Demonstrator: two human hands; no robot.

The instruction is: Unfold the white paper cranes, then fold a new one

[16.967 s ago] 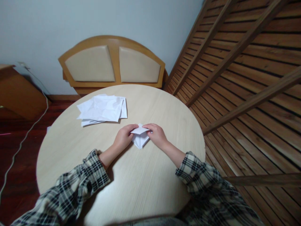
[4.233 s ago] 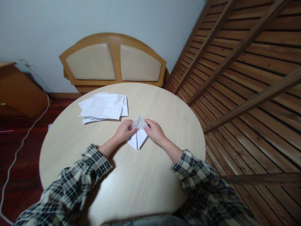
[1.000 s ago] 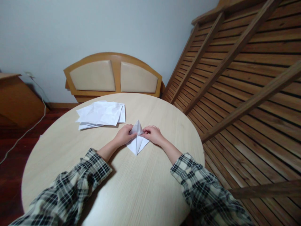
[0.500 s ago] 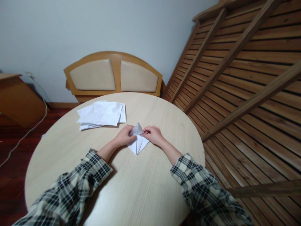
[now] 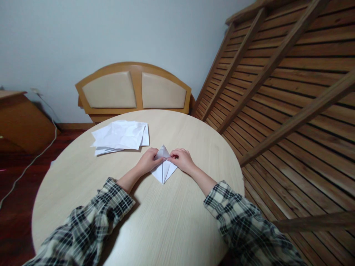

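Observation:
A folded sheet of white paper (image 5: 162, 173) lies on the round table, diamond-shaped, one point toward me and one away. Creases and flaps run down its middle. My left hand (image 5: 149, 161) grips its left side, with the thumb reaching across to the centre. On the opposite side my right hand (image 5: 181, 159) pinches the paper's right flap between thumb and forefinger. The two thumb tips almost meet near the middle. Parts of the side corners are hidden beneath the fingers.
A loose stack of creased white papers (image 5: 120, 136) rests at the back left of the round wooden table (image 5: 166, 225). Behind stands a padded headboard (image 5: 133, 87). Slatted wooden boards (image 5: 277, 111) lean at the right. A cable (image 5: 30, 159) runs down to the floor at left.
My left thumb has slid right across the paper's middle, closer to the right thumb. My right hand keeps its pinch. The whole view has shifted slightly.

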